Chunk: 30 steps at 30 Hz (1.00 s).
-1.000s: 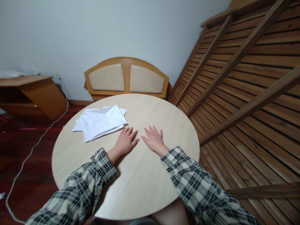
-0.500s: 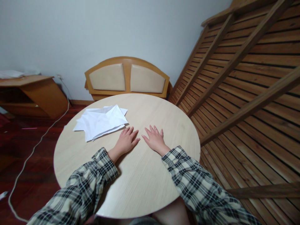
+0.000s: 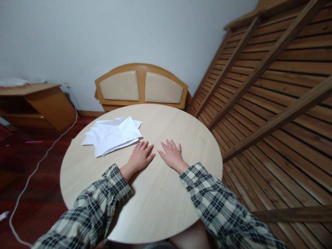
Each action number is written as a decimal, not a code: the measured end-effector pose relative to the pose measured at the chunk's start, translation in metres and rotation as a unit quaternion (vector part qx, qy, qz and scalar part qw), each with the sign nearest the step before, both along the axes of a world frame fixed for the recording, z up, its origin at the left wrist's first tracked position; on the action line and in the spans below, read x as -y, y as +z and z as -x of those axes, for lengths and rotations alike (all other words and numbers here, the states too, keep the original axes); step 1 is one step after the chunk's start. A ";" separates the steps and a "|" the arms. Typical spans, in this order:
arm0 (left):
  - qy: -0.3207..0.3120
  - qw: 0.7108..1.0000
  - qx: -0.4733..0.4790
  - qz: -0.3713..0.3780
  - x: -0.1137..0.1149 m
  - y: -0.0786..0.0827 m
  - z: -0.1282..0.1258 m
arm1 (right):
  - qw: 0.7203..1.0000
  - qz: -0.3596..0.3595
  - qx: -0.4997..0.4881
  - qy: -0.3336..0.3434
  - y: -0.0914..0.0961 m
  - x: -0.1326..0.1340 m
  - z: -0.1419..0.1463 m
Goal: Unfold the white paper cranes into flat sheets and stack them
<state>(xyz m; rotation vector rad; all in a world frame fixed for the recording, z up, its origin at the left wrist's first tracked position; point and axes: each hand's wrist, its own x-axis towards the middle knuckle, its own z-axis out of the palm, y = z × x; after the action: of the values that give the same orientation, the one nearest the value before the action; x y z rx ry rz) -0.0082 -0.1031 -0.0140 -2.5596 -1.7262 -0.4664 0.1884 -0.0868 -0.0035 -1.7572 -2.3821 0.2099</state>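
Both of my hands lie palm down on a round pale wooden table (image 3: 158, 200). My left hand (image 3: 140, 155) rests with its fingers spread, holding nothing, close to the near right edge of a stack of creased white paper sheets (image 3: 111, 135). The sheets overlap unevenly on the table's left half. To the right, my right hand (image 3: 172, 154) is flat with fingers apart and holds nothing. A small gap separates the two thumbs.
Behind the table stands a wooden headboard (image 3: 142, 83) with beige panels. Slatted wooden panels (image 3: 259, 114) lean close along the right. At left are a wooden desk (image 3: 54, 107) and a white cable (image 3: 38, 162) across the dark red floor (image 3: 49, 186).
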 end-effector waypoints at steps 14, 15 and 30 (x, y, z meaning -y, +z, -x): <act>0.136 0.971 0.133 -0.147 -0.020 0.027 0.077 | 1.000 -0.003 -0.011 -0.001 -0.001 -0.001 -0.001; 0.147 0.969 0.126 -0.151 -0.021 0.025 0.085 | 1.000 -0.002 -0.011 -0.001 -0.001 -0.001 -0.001; 0.149 0.984 0.074 -0.069 -0.033 0.003 0.117 | 1.000 0.000 -0.005 0.001 -0.003 -0.001 -0.002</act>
<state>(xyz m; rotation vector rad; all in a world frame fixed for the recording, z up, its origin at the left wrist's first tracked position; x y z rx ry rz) -0.1254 -0.0702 -0.0107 -2.1717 -2.0012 -0.7445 0.1903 -0.0855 -0.0065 -1.7506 -2.3767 0.2180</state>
